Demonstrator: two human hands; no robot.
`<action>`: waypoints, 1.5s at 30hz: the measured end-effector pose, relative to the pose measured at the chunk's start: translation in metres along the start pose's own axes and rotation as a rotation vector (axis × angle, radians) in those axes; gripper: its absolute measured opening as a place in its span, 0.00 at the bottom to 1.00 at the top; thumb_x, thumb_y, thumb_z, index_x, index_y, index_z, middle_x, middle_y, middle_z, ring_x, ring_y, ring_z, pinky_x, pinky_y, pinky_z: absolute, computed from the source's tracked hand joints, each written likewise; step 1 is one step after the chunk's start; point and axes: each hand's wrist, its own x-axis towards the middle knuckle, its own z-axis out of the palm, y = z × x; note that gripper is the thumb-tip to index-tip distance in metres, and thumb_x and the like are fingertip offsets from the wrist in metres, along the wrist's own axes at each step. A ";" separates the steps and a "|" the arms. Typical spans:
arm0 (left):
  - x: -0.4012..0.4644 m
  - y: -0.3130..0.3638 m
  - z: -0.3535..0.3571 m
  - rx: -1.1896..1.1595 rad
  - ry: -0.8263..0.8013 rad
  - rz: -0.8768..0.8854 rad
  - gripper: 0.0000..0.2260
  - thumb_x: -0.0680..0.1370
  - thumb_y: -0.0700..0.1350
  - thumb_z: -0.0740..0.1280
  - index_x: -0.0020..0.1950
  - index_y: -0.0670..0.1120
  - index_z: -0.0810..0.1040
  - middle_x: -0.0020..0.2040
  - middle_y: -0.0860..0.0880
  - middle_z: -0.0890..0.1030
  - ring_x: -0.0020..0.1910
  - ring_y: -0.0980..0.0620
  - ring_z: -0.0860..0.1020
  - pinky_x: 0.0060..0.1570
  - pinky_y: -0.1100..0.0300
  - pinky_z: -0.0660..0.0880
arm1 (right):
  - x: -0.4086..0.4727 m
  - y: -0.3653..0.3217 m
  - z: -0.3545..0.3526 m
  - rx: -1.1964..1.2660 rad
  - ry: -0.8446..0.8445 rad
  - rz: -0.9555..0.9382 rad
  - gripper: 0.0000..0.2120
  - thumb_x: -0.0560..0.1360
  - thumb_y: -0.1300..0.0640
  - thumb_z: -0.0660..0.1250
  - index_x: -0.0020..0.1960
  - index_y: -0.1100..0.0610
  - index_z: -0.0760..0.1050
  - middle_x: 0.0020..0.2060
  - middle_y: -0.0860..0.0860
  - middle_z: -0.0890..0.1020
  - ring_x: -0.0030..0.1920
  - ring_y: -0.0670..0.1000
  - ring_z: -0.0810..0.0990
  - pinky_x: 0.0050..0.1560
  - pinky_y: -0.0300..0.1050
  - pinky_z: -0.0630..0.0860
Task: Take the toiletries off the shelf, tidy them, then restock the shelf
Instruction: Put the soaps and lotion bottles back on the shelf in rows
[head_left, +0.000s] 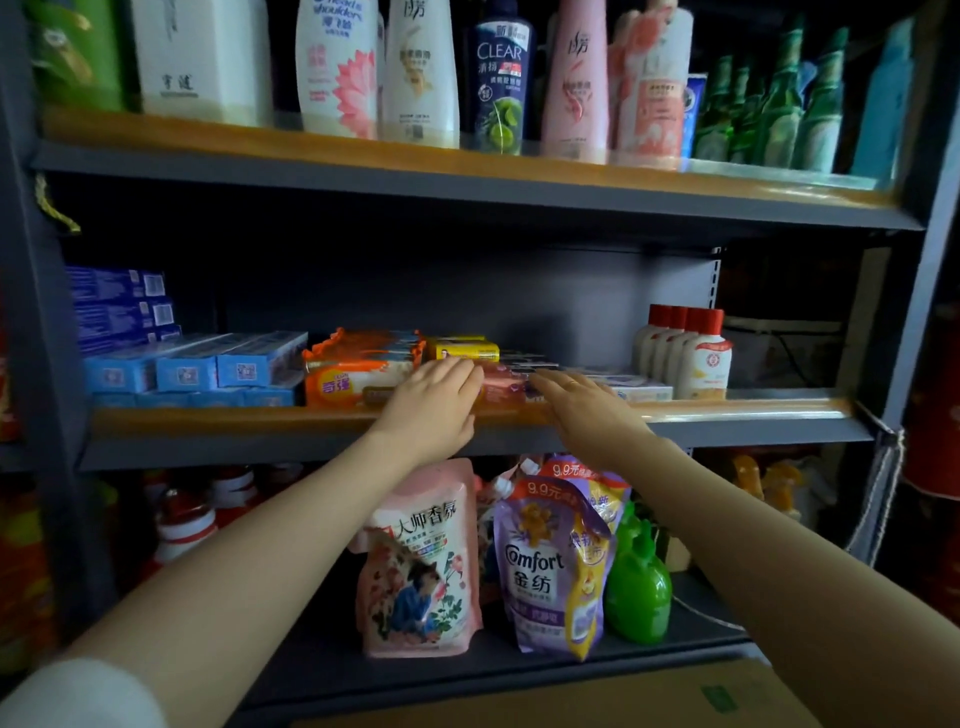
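On the middle shelf (260, 418) lie blue toothpaste boxes (197, 366), orange soap packs (358, 371), a yellow soap box (462, 349), pink soap boxes (501, 387) and white boxes (636, 389). My left hand (431, 402) reaches over the shelf lip with straight fingers, its fingertips touching the left end of the pink soap boxes. My right hand (582, 405), a ring on one finger, lies flat beside it with fingertips at the boxes' right end. Neither hand grips anything.
White bottles with red caps (691, 353) stand at the middle shelf's right. Shampoo bottles (498, 78) line the top shelf. Below are a pink refill pouch (421, 561), purple Comfort pouches (556, 561) and a green bottle (636, 587). A cardboard box (597, 696) sits at the bottom.
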 end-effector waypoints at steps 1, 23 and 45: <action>-0.002 0.000 0.001 0.002 0.000 0.003 0.24 0.78 0.47 0.60 0.72 0.41 0.62 0.71 0.43 0.66 0.71 0.45 0.62 0.70 0.53 0.56 | 0.002 0.000 0.002 0.003 -0.017 -0.014 0.29 0.78 0.61 0.59 0.76 0.52 0.51 0.75 0.51 0.58 0.73 0.54 0.58 0.71 0.51 0.57; 0.018 -0.030 -0.006 -0.046 0.032 -0.113 0.12 0.77 0.50 0.65 0.57 0.46 0.78 0.55 0.49 0.80 0.58 0.46 0.72 0.56 0.53 0.63 | 0.052 -0.003 0.006 0.631 0.105 0.155 0.16 0.75 0.51 0.66 0.62 0.53 0.74 0.55 0.53 0.80 0.52 0.52 0.77 0.51 0.44 0.74; 0.004 -0.041 0.004 -0.253 0.112 -0.077 0.15 0.80 0.48 0.59 0.65 0.46 0.74 0.64 0.48 0.75 0.67 0.49 0.68 0.68 0.54 0.59 | 0.073 -0.003 0.019 0.507 0.104 0.016 0.16 0.79 0.50 0.58 0.64 0.54 0.71 0.60 0.54 0.73 0.55 0.52 0.73 0.53 0.43 0.68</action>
